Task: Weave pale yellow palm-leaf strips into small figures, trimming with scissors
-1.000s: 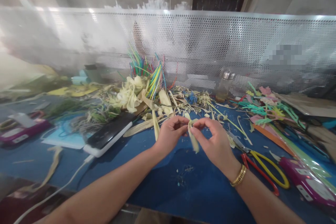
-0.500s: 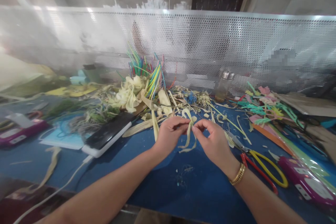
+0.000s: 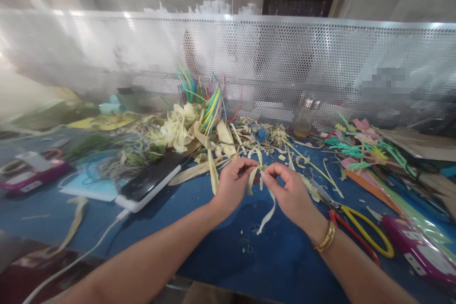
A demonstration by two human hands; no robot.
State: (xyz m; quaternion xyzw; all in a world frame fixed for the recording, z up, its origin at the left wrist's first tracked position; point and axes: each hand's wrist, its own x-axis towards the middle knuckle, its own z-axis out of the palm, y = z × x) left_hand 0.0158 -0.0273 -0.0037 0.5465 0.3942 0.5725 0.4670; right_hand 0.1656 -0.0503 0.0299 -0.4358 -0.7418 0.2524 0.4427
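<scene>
My left hand [image 3: 231,185] and my right hand [image 3: 290,194] meet above the blue table [image 3: 221,256], each pinching a pale yellow leaf strip [image 3: 265,209]. The strip is split: short ends curl up between my fingertips and one long tail hangs down toward the table. A gold bangle [image 3: 325,238] sits on my right wrist. Both hands are closed in a pinch on the strip.
Scissors with yellow and red handles [image 3: 359,237] lie right of my right hand. A phone on a white power bank [image 3: 149,183] lies to the left, cable trailing. Heaps of pale leaf strips [image 3: 185,128], coloured sticks [image 3: 203,92], a small jar [image 3: 305,116] and coloured paper cuttings [image 3: 359,147] line the perforated metal screen [image 3: 320,57].
The strip has been pulled apart further: one tail now hangs longer and lower under my right hand. My hands stay together at the same spot.
</scene>
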